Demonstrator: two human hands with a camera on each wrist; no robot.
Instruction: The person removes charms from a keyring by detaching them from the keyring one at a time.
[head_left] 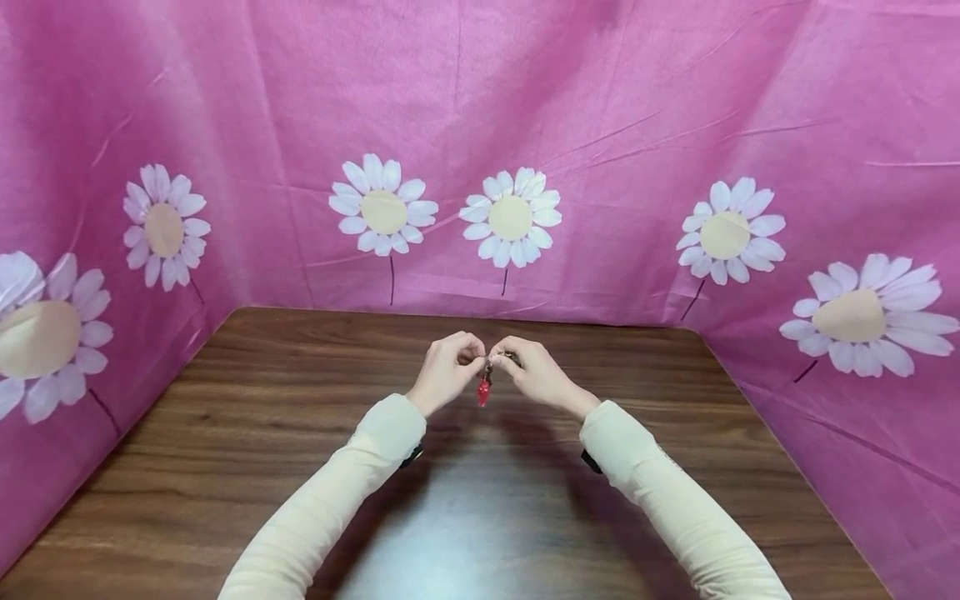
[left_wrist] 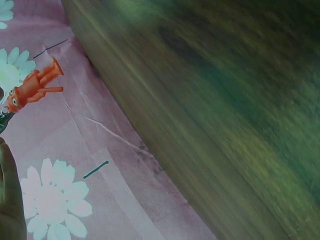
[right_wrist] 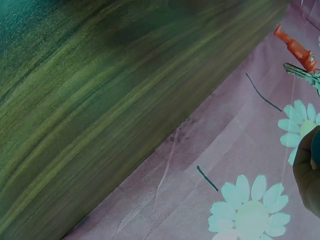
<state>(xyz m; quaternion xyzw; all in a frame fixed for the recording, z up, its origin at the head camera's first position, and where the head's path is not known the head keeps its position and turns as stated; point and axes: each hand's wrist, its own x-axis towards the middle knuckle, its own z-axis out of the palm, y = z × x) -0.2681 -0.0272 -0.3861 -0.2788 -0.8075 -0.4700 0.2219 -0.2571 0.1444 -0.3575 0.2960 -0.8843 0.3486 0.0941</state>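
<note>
A keychain with a small red figurine dangles between the two hands, held up over the table. The left hand pinches the top of it with thumb and fingers. From the other side the right hand pinches it too, with a brass-coloured part showing at its fingertips. In the left wrist view the figurine looks orange-red and hangs from a metal ring. The right wrist view shows a metal key beside the figurine. The fingers hide most of the ring.
The brown wood-grain table lies under both forearms. A pink cloth printed with white daisies surrounds it at the back and both sides.
</note>
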